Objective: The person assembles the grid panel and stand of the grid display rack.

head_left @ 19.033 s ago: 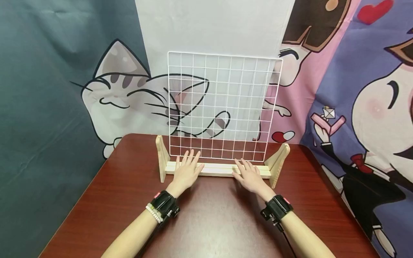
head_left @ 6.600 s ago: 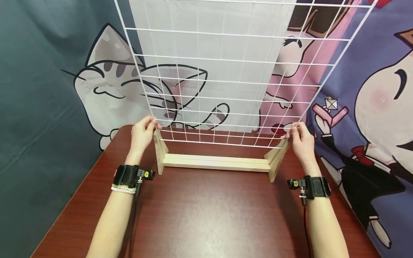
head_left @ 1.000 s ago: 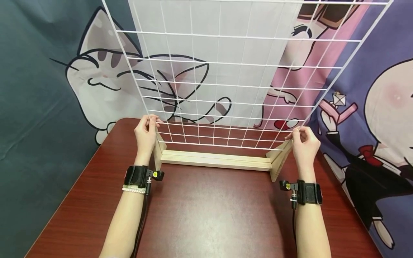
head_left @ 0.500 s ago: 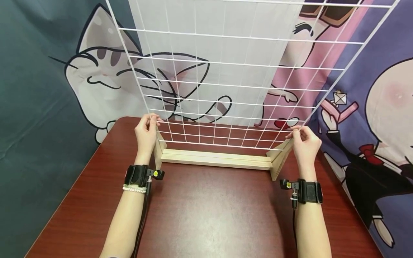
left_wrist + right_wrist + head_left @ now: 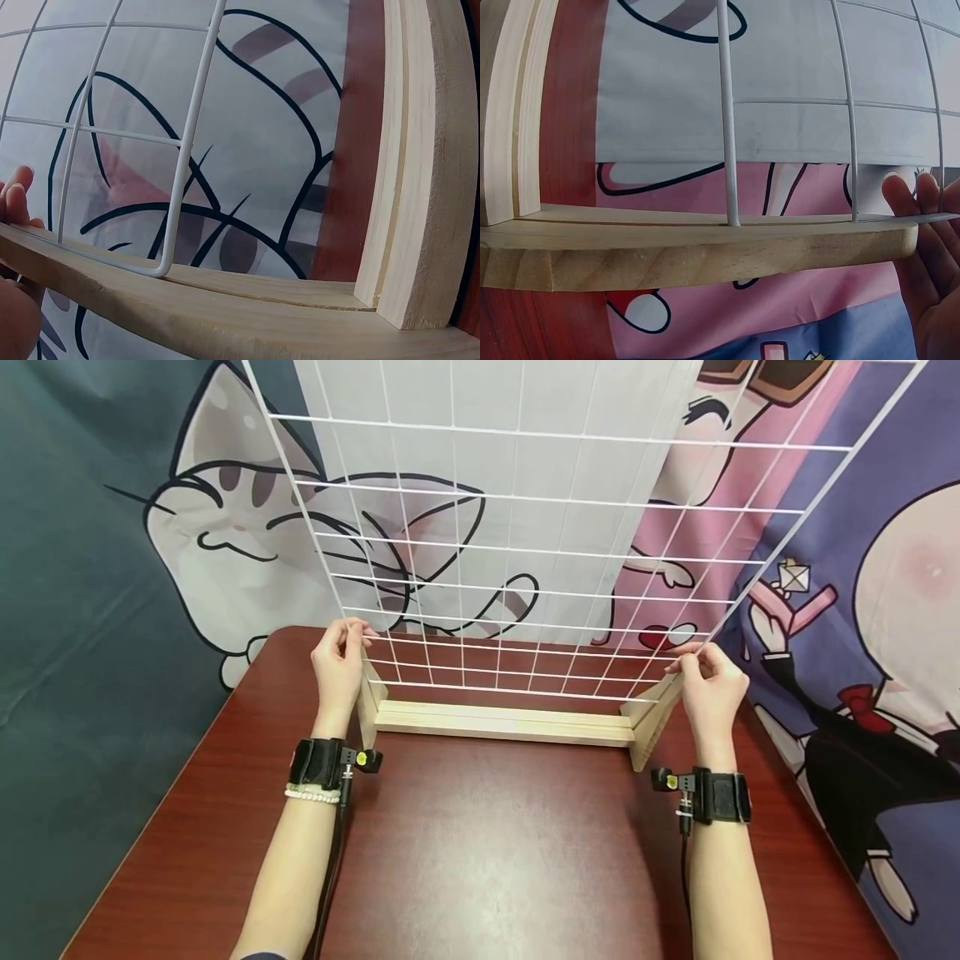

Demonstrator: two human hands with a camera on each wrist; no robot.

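Note:
Both hands hold a white wire grid panel point(image 5: 517, 432) upright, tilted so its top comes nearer the head camera. My left hand point(image 5: 339, 667) pinches its left side edge low down, beside the top of the wooden stand's left side piece point(image 5: 371, 706). On the other side my right hand point(image 5: 711, 693) pinches the right edge at the right side piece point(image 5: 654, 720). The grid's bottom wire lies above and behind the pale wooden base bar point(image 5: 502, 721), between the side pieces. In the left wrist view, a rounded grid corner point(image 5: 163, 268) sits right at the side piece's inner edge.
The stand rests on a dark red-brown table point(image 5: 480, 843) with rounded back corners. Behind it hangs a cloth backdrop point(image 5: 90, 710) with cartoon figures. Each wrist wears a black camera strap with a cable; beads point(image 5: 312, 794) circle the left wrist.
At first both hands lay flat at the base bar, the grid behind it; later they gripped and brought it nearer. Over the last second only the head view tips slightly; the grip stays.

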